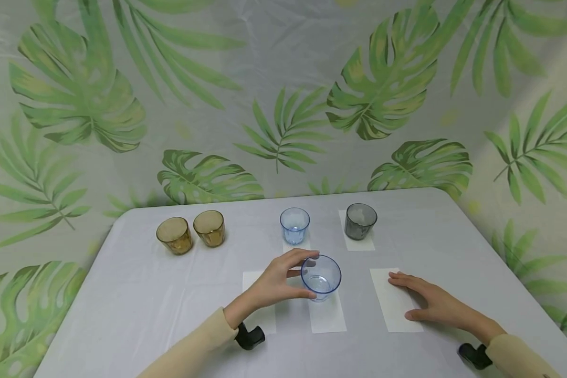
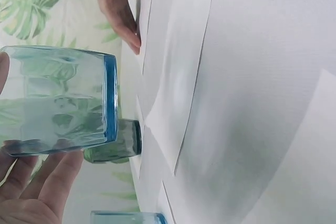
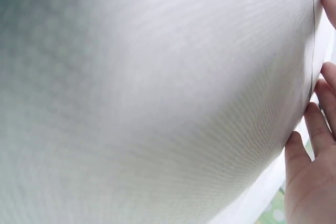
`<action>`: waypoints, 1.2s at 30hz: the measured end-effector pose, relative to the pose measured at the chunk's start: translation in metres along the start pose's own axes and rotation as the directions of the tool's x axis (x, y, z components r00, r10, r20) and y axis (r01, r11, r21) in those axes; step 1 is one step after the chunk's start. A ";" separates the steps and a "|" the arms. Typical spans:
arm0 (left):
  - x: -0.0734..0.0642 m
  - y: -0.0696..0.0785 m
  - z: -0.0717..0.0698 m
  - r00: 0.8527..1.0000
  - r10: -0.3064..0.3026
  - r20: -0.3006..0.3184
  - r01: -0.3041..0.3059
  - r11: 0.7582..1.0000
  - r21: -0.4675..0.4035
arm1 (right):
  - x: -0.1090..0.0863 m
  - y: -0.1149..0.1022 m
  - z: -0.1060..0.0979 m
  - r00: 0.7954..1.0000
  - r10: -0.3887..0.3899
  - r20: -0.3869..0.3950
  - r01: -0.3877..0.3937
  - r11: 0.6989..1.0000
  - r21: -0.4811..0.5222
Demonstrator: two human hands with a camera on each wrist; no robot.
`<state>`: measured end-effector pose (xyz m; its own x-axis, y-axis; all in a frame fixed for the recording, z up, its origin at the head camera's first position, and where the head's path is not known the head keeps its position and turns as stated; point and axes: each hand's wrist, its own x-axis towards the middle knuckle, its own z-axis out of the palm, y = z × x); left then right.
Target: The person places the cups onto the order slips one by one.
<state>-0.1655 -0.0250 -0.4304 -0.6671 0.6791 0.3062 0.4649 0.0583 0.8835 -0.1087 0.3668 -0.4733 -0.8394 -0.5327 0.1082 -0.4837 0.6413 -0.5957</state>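
Observation:
My left hand (image 1: 277, 283) grips a clear blue glass (image 1: 321, 283) between thumb and fingers, from its left side. The glass is upright, mouth up. In the left wrist view a gap shows between its thick blue base (image 2: 110, 98) and the table. Below it lies a white paper strip (image 1: 328, 317) at front centre. To the right, my right hand (image 1: 432, 304) rests with fingers spread, its fingertips on another white paper strip (image 1: 392, 304). Nothing is held in it.
A second blue glass (image 1: 294, 226) and a grey glass (image 1: 360, 221) stand at the back on paper. Two amber glasses (image 1: 175, 236) (image 1: 210, 229) stand side by side at the back left. Another paper strip (image 1: 264, 320) lies under the left wrist. A leaf-patterned curtain (image 1: 283, 105) hangs behind the table.

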 end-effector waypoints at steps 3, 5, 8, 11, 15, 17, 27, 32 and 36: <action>0.006 0.001 0.007 1.000 0.004 0.014 -0.004 1.000 -0.023 | 0.000 -0.001 0.000 1.000 0.021 0.002 -0.021 1.000 -0.002; 0.010 0.000 0.012 1.000 -0.001 0.021 0.002 1.000 -0.030 | 0.000 -0.001 0.000 0.999 0.032 0.006 -0.032 0.999 -0.008; 0.015 -0.001 0.019 0.999 -0.013 0.033 0.014 0.999 -0.035 | 0.000 -0.001 0.000 0.999 0.036 0.003 -0.036 0.999 -0.008; 0.021 -0.001 0.027 0.999 -0.006 0.048 0.008 0.999 -0.041 | -0.001 -0.001 0.000 0.999 0.037 0.002 -0.037 0.999 -0.010; 0.029 -0.001 0.037 0.998 0.010 0.069 -0.008 0.999 -0.038 | -0.001 -0.001 -0.001 0.998 0.063 0.009 -0.062 0.998 -0.016; 0.033 -0.001 0.043 0.997 0.015 0.081 -0.012 0.999 -0.031 | -0.001 -0.001 -0.001 0.996 0.084 0.014 -0.084 0.996 -0.024; 0.054 -0.004 0.069 0.991 0.044 0.127 -0.044 0.999 -0.006 | 0.000 -0.002 -0.001 0.995 0.101 0.014 -0.100 0.994 -0.054; 0.067 -0.003 0.082 0.987 0.052 0.152 -0.054 0.998 0.009 | 0.001 -0.004 -0.003 0.976 0.206 0.066 -0.202 0.977 -0.061; 0.074 -0.002 0.093 0.985 0.059 0.163 -0.059 0.998 -0.010 | 0.001 -0.004 -0.004 0.970 0.232 0.071 -0.230 0.972 -0.040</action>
<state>-0.1620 0.0930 -0.4421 -0.5347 0.7914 0.2963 0.4973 0.0113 0.8675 -0.1091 0.3658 -0.4680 -0.9088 -0.4075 -0.0901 -0.2876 0.7680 -0.5722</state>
